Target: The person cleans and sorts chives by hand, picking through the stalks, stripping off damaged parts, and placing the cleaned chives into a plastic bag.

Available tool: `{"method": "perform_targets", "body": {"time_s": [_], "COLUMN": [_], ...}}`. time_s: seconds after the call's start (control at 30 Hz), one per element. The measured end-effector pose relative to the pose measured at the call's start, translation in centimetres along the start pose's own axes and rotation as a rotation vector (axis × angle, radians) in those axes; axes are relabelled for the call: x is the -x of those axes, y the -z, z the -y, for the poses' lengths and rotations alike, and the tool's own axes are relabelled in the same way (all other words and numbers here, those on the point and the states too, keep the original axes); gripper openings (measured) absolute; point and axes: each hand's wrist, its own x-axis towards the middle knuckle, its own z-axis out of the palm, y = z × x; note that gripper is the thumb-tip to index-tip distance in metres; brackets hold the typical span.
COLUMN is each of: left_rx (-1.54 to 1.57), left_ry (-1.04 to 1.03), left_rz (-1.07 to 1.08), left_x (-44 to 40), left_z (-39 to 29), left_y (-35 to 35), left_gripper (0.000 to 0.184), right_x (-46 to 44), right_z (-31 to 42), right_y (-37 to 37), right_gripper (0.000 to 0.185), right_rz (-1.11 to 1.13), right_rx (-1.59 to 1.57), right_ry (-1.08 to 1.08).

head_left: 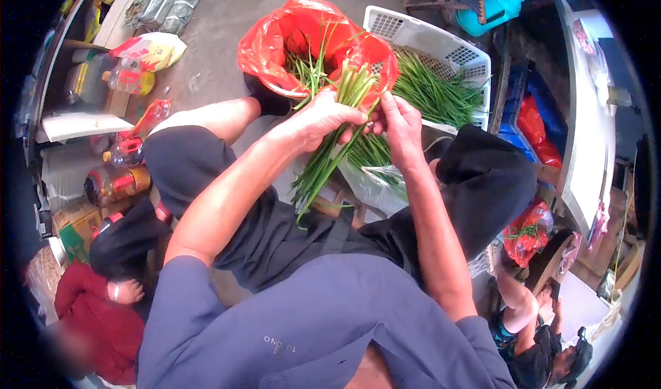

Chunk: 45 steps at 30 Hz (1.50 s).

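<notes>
A bunch of chives (321, 171) is gripped in my left hand (323, 119), pale stem ends pointing up and away, green leaves hanging toward my lap. My right hand (401, 124) is closed in a pinch at the right edge of the bunch, its fingertips on the stems. Just beyond both hands stands a red plastic bag (265, 41), its mouth wide, with loose green and pale scraps inside. Behind my right hand, a white plastic basket (451, 43) holds more chives (437, 89). Beneath the bunch, a clear plastic bag (375, 191) lies between my knees, partly hidden.
Bottles (117, 184) and packages line the left side. A blue crate (511, 117) with red bags stands to the right, near a turquoise jug (492, 10). One person in red (100, 320) sits at lower left; another person (537, 341) is at lower right.
</notes>
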Motion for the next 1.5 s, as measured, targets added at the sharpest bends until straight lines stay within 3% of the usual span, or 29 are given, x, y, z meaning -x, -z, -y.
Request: {"method": "perform_targets", "body": {"time_s": [0.33,0.67,0.73,0.9,1.2,1.5], "left_rx": [-0.088,-0.272,-0.286,-0.307,-0.292,-0.240], "left_ry": [-0.022,-0.068,-0.063,-0.051,-0.032,-0.033], "left_rz": [-0.135,-0.228,-0.238,-0.262,-0.256,-0.270], "left_x": [-0.2,0.4,0.4,0.4,1.0,2.4], "left_z": [0.3,-0.5,-0.5,-0.7,-0.9,-0.4], "left_y": [0.4,0.2,0.1,0.3,1.2,3.5], "left_gripper": [0.011,0.010,0.010,0.009,0.012,0.012], "right_x": [0.5,0.0,-0.3,-0.5,-2.5,-7.0], "right_z": [0.3,-0.2,-0.2,0.0,0.5,3.1], "right_y": [-0.3,-0.3,-0.3,-0.8,-0.4,-0.7], "right_gripper": [0.022,0.023,0.022,0.020,0.010,0.010], "right_rz": [0.044,0.043,0.028,0.011,-0.121,-0.138], "right_rx": [0.160,0.300,0.210,0.121,-0.318,-0.305], "right_ry": [0.007,-0.026,-0.117,-0.104,-0.183,-0.121]}}
